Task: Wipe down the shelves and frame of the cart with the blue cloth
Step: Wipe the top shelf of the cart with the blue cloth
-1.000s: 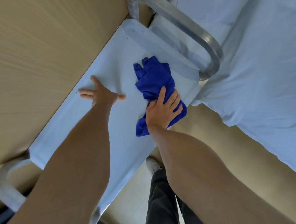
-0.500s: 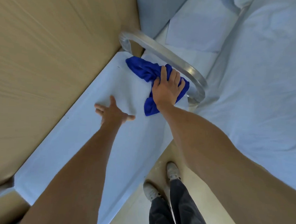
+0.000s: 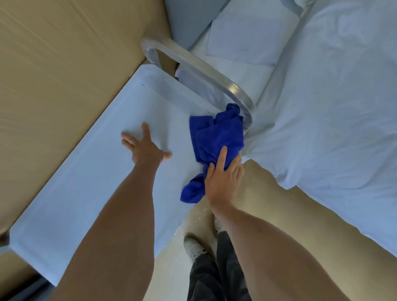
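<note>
The cart's top shelf [image 3: 94, 186] is a long pale blue-white tray running from lower left to upper right. A curved metal handle [image 3: 210, 77] arches over its far end. The blue cloth [image 3: 216, 137] lies crumpled at the shelf's right edge, just below the handle's right post. My right hand [image 3: 223, 179] presses on the cloth's near part, fingers over it at the shelf's rim. My left hand [image 3: 144, 147] rests flat on the shelf's middle, fingers spread, holding nothing.
A tan wall [image 3: 59, 74] runs along the cart's left side. A bed with white sheets [image 3: 333, 111] fills the right. Tan floor [image 3: 270, 200] lies between cart and bed, where my shoes [image 3: 194, 246] and dark trousers stand.
My right hand has dragged the cloth from the shelf's far end under the handle back toward me along the right edge. My left hand has stayed flat on the shelf.
</note>
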